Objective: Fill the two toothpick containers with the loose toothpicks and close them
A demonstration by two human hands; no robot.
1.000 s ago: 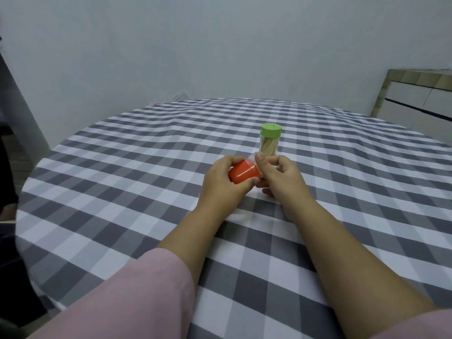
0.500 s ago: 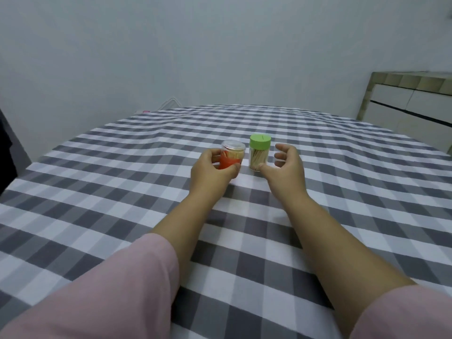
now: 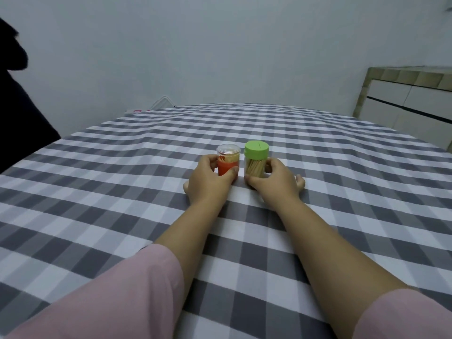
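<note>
Fingers of my left hand (image 3: 208,182) curl round the orange container (image 3: 228,162); my right hand (image 3: 274,182) grips the green-lidded container (image 3: 256,159) just right of it. Both stand upright mid-counter (image 3: 122,192), every edge well apart.

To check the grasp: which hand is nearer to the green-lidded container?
Right. The right hand grips the green-lidded container; the left hand is beside it, gripping the orange container.
</note>
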